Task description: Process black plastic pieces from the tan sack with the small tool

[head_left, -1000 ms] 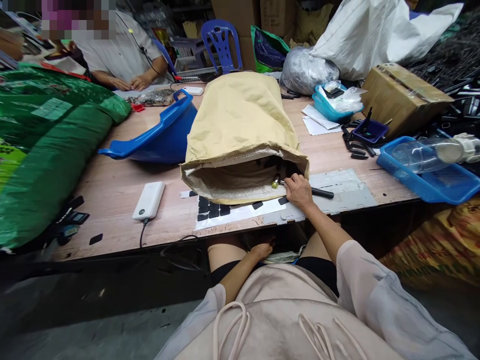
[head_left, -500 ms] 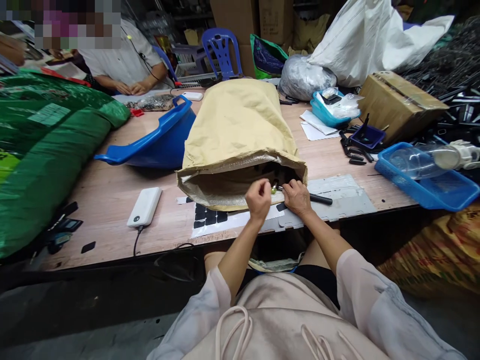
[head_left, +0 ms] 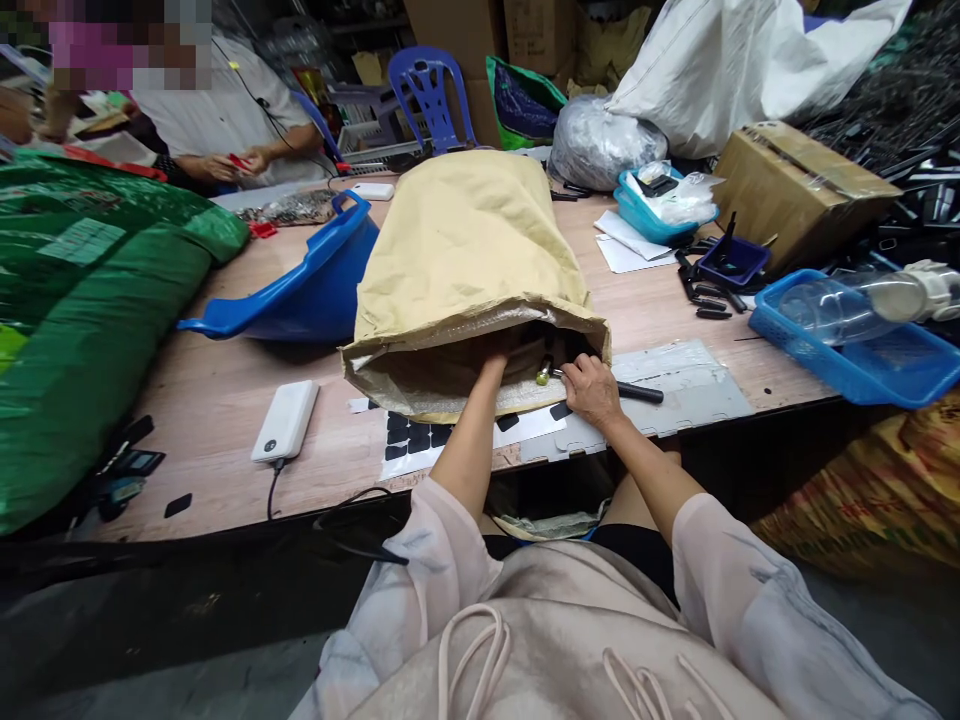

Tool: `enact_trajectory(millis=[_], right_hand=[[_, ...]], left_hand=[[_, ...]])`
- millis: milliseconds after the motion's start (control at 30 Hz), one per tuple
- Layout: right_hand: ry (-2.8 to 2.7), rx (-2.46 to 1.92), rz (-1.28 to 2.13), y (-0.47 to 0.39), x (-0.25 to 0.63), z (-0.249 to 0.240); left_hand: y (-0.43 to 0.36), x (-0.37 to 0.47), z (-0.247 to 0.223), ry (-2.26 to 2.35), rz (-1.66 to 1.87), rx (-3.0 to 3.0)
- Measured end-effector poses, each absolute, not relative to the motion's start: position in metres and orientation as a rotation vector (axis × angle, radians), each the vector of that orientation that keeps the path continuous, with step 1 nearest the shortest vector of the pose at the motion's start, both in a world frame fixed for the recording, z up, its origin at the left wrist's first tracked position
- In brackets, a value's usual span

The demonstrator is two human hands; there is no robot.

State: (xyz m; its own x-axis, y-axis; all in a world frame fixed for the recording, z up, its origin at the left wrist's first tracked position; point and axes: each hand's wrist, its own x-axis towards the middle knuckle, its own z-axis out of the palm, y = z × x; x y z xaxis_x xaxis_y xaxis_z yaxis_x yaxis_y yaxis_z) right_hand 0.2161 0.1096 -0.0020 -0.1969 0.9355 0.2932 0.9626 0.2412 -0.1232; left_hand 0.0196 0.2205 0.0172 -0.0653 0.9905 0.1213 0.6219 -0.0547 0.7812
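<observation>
A large yellow paper sack lies on the table with its mouth facing me. My left hand is inside the mouth, its fingers hidden in the dark interior. At the mouth's right edge, my right hand is closed around a black rod whose thin metal end sticks out to the left. Close to that end is a small gold-coloured piece. Under the sack's front edge lies a white sheet with black square stickers, beside a grey board.
A blue basin, a green sack and a white power bank are on the left. A carton and a blue basket stand on the right. Another person works across the table.
My left hand has moved forward into the sack from just outside its mouth. My right hand has hardly moved. Across the table, the person's hands have risen and now hold something red.
</observation>
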Motion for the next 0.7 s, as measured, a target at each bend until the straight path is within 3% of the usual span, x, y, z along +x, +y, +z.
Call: enact_trajectory(millis=[100, 300, 700], right_hand=[[-2.219, -1.765, -0.112, 0.11, 0.216, -0.001], [-2.217, -1.783, -0.109, 0.11, 0.216, 0.0], [-2.191, -1.747, -0.165, 0.111, 0.217, -0.005]], left_hand=[[0.188, 0.002, 0.014, 1.776, 0.959, 1.62], [0.122, -0.029, 0.011, 1.395, 0.762, 1.877], [0.121, -0.012, -0.014, 1.381, 0.769, 2.127]])
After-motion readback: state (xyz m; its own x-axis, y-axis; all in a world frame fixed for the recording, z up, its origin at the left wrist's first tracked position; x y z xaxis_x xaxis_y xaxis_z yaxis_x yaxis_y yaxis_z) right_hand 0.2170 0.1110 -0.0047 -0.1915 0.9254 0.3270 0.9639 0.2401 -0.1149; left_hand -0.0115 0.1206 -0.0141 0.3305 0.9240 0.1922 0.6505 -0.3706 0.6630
